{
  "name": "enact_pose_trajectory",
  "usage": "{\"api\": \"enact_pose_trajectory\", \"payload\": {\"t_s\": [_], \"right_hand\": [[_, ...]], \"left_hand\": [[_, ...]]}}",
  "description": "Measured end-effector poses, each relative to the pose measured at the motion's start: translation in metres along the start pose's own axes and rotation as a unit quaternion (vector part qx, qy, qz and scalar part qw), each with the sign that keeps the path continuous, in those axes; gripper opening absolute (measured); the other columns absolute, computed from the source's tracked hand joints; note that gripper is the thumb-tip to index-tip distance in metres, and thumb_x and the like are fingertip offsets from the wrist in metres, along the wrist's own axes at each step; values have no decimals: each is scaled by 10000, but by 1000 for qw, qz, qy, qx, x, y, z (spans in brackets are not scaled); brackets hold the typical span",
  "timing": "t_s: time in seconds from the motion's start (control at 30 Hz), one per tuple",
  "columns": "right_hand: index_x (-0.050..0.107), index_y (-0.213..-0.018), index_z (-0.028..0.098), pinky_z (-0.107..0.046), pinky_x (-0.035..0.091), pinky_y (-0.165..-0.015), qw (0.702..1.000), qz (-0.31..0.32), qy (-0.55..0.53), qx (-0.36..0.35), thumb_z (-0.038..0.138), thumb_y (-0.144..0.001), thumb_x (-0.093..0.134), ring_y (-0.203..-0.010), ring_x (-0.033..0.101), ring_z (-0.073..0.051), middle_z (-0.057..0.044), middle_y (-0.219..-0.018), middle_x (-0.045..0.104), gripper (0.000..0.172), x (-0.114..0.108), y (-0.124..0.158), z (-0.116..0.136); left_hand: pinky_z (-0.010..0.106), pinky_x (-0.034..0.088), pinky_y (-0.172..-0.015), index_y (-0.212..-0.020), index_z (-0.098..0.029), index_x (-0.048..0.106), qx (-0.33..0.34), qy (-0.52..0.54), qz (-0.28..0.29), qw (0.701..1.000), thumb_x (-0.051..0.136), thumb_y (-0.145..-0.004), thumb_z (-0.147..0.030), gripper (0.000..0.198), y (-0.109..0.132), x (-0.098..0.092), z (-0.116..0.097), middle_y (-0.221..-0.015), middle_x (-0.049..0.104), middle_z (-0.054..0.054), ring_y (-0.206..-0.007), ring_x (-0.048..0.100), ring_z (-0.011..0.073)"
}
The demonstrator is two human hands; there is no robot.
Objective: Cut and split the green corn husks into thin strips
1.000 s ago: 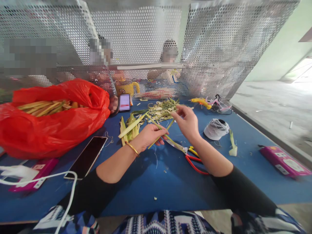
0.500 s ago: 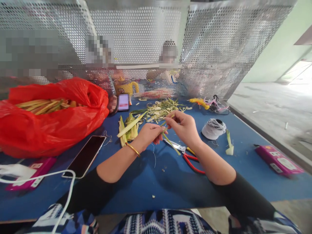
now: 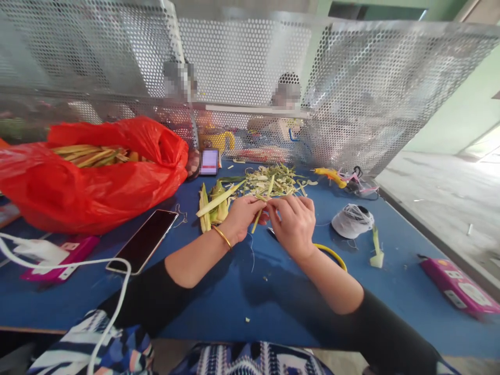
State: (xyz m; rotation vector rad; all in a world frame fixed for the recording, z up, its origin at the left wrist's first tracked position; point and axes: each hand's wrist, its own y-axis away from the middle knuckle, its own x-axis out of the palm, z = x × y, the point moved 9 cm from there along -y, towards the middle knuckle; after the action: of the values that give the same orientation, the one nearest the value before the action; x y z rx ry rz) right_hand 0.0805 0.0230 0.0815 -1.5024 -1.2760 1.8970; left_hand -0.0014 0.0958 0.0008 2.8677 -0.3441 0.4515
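Observation:
Over the middle of the table, my left hand (image 3: 246, 212) is closed in a pinch on a narrow green plant strip (image 3: 257, 221), which slants upward past the fingertips. Beside it my right hand (image 3: 295, 225) is closed, its thumb and fingers pinched at the strips where the two hands meet. A thin white thread (image 3: 252, 255) trails below my left hand. Under my right wrist lie cutters with a yellow handle (image 3: 334, 253), mostly hidden. Behind the hands is a pile of shredded plant scraps (image 3: 283, 177). Wider pale-green husk pieces (image 3: 219, 203) lie left of it.
On the left are a red plastic bag (image 3: 97, 200) of stalks, a phone (image 3: 144, 240) and a white cable (image 3: 127, 281). To the right sit a white thread spool (image 3: 352, 221), a stalk piece (image 3: 376, 252) and a magenta box (image 3: 459, 286). A perforated metal screen (image 3: 246, 62) stands behind, with people beyond.
My right hand has lowered and turned over, now covering most of the cutters. The strip, earlier slanting down to the right, now stands steeper and leans the other way. The view has shifted slightly.

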Motion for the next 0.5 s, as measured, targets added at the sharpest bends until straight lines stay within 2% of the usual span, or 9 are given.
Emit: {"api": "enact_pose_trajectory", "payload": {"t_s": [0.2, 0.33, 0.4, 0.5], "right_hand": [[645, -819, 201, -318, 335, -765, 997, -66, 19, -25, 191, -951, 554, -691, 568, -145, 0, -710, 664, 161, -5, 3, 2], [659, -875, 204, -329, 337, -780, 998, -55, 19, -31, 203, -960, 535, -720, 564, -154, -12, -760, 676, 151, -2, 3, 1], [661, -859, 210, -334, 340, -791, 998, -46, 26, -43, 195, -963, 522, -715, 550, -155, -12, -765, 675, 174, 1, 4, 3], [672, -887, 216, -342, 357, -827, 996, -40, 26, -77, 178, -953, 532, -775, 561, -165, -29, -852, 696, 160, 3, 5, 10]], "left_hand": [[238, 497, -608, -555, -151, 611, -7, 57, 53, 997, 718, -690, -130, 174, -3, 6, -3, -541, 580, -20, -520, 546, 90], [256, 517, -632, -667, -136, 671, -38, 87, 49, 994, 713, -736, -226, 121, -2, 5, -2, -640, 662, 37, -605, 621, 130], [261, 514, -648, -703, -127, 683, -27, 86, 43, 995, 738, -734, -236, 126, -3, 3, -4, -671, 678, 50, -638, 637, 139], [238, 481, -618, -671, -129, 661, -1, 75, 37, 996, 791, -707, -239, 174, -6, 0, -5, -627, 639, 17, -596, 597, 107]]}}
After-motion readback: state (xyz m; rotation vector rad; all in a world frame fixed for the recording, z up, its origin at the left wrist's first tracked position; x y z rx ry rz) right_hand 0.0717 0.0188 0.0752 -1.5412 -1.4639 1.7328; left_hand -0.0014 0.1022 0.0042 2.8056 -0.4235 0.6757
